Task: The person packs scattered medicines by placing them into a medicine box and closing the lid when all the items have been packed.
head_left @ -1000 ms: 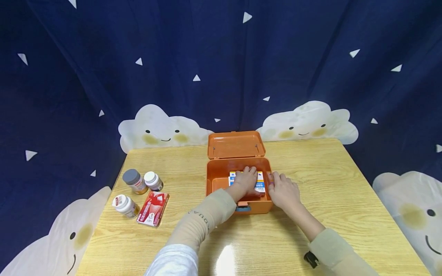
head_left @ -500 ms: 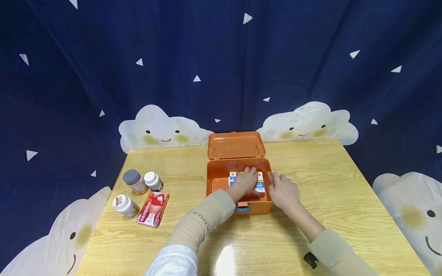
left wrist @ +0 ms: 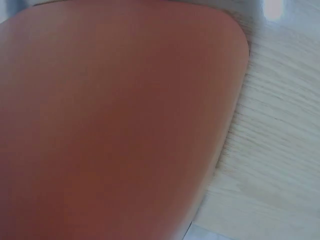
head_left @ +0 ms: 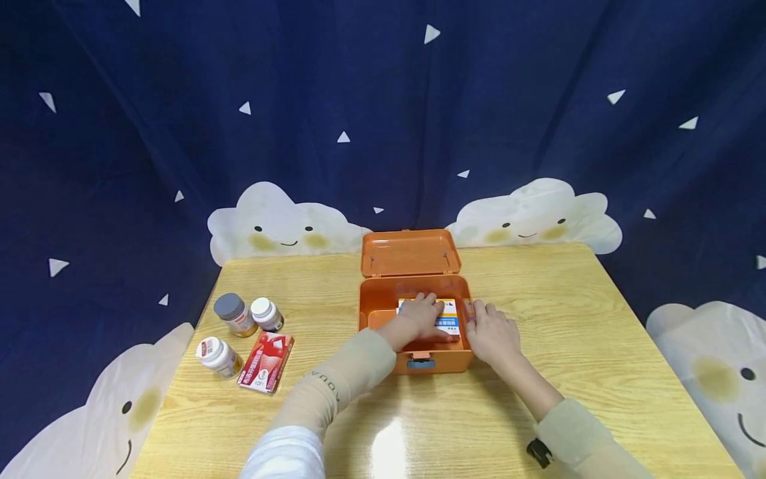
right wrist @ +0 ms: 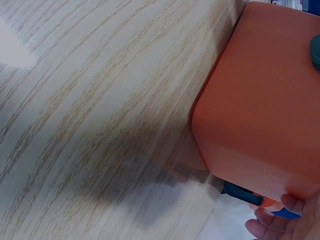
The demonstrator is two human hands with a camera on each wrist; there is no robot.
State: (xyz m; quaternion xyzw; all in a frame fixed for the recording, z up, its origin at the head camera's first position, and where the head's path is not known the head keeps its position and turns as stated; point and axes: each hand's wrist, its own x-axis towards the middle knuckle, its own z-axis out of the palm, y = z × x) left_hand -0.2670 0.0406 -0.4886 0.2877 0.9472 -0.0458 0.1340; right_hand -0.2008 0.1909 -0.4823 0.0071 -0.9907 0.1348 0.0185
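Note:
An orange plastic case (head_left: 383, 307) stands open in the middle of the wooden table (head_left: 598, 346), its lid (head_left: 409, 253) tilted back. Inside lies a white, blue and yellow medicine carton (head_left: 450, 319). My left hand (head_left: 421, 314) reaches into the case and rests on the carton's left part, fingers laid over it. My right hand (head_left: 492, 330) lies against the case's right wall, fingertips at the rim. The left wrist view is filled by a blurred orange case (left wrist: 115, 120) wall. In the right wrist view, the case (right wrist: 260, 100) corner and its blue latch (right wrist: 241, 193) show.
At the table's left stand a grey-capped bottle (head_left: 235, 315) and a white-capped bottle (head_left: 266, 314). In front of them a white bottle (head_left: 217, 356) lies beside a red carton (head_left: 266, 361). A dark blue curtain with cloud figures hangs behind and around the table.
My left hand has slid a little to the left and towards me over the carton, so more of the carton's right end shows. The right hand has stayed put.

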